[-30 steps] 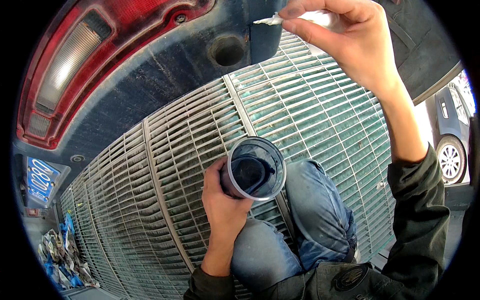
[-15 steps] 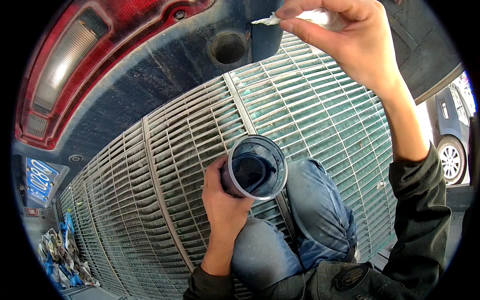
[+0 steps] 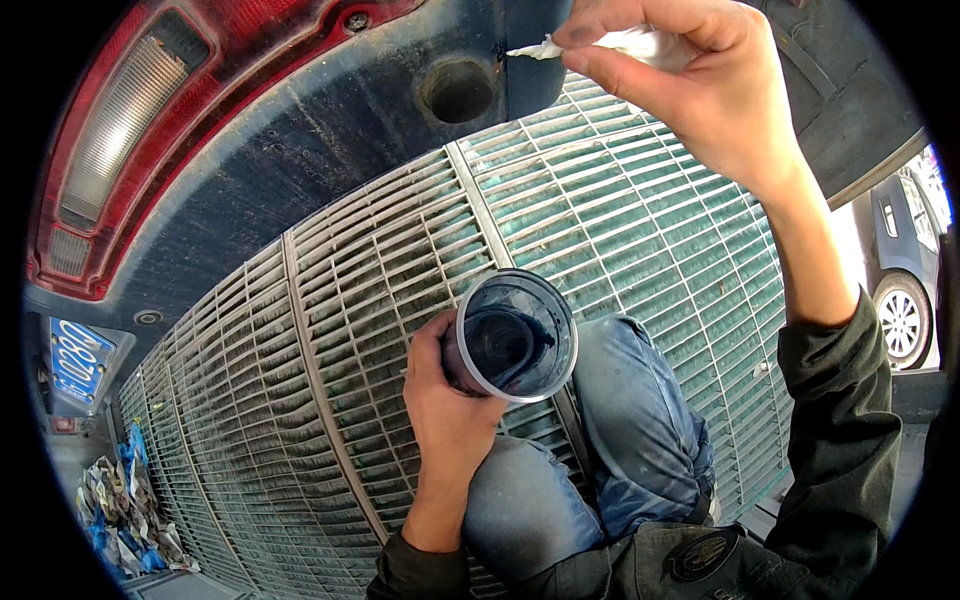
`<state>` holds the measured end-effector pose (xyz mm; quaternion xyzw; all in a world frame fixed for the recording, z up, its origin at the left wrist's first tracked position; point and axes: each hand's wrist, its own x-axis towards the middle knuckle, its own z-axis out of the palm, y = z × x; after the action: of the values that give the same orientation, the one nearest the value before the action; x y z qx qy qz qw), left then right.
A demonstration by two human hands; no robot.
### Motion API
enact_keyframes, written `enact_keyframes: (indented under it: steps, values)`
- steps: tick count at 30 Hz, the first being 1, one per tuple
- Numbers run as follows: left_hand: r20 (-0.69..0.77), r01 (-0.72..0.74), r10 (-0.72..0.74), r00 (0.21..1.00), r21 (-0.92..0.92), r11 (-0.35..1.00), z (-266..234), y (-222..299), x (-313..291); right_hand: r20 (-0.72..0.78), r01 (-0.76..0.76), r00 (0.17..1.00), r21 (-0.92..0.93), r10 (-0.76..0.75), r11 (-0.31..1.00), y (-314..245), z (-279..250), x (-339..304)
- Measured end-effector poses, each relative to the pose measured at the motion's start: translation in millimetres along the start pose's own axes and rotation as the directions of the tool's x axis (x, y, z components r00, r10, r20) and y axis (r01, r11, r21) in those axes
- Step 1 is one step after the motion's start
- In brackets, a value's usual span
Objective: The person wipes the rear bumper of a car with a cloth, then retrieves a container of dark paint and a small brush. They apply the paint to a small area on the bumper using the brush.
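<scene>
One clear cup (image 3: 553,365): inside our left hand (image 3: 447,410), thumb and fingers clamped round its wall; likely light and thin-walled, so best taken firmly at mid-wall, without squeezing.
Dark liquid (image 3: 500,340): in that cup, depth not certain; we judge it would slop and turn the rim slippery if tilted.
One white twist (image 3: 645,42): pinched between thumb and fingertips of our right hand (image 3: 720,95); looks soft and paper-like, likely to bend, so best held close to its point.
Dark panel (image 3: 300,150): just left of our right hand; the twist's point meets or nearly meets it, contact we cannot tell.
Round hole (image 3: 457,91): in the panel, left of and below the right fingertips.
Denim knee (image 3: 635,395): just right of the cup, limiting sideways room.
Open room: between our two hands, over the grating (image 3: 640,215).
</scene>
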<state>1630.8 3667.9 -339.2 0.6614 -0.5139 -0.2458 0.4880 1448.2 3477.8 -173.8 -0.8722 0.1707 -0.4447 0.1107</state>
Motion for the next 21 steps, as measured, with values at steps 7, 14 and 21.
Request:
enact_keyframes:
  steps: [7, 14, 21]
  values:
    - [0.004, -0.001, 0.001, 1.000, 0.026, 1.000, 0, 1, 0, 0.009, -0.012, 1.000, 0.007, 0.012, 1.000, 0, 2, -1]
    - [0.004, 0.012, -0.012, 1.000, 0.016, 1.000, -1, 3, 0, -0.004, -0.013, 1.000, 0.118, 0.013, 0.993, 11, 3, 0]
    - [0.006, 0.013, -0.013, 1.000, 0.014, 1.000, -2, 2, -1, -0.022, 0.008, 1.000, 0.039, -0.007, 0.999, -4, 4, 2]
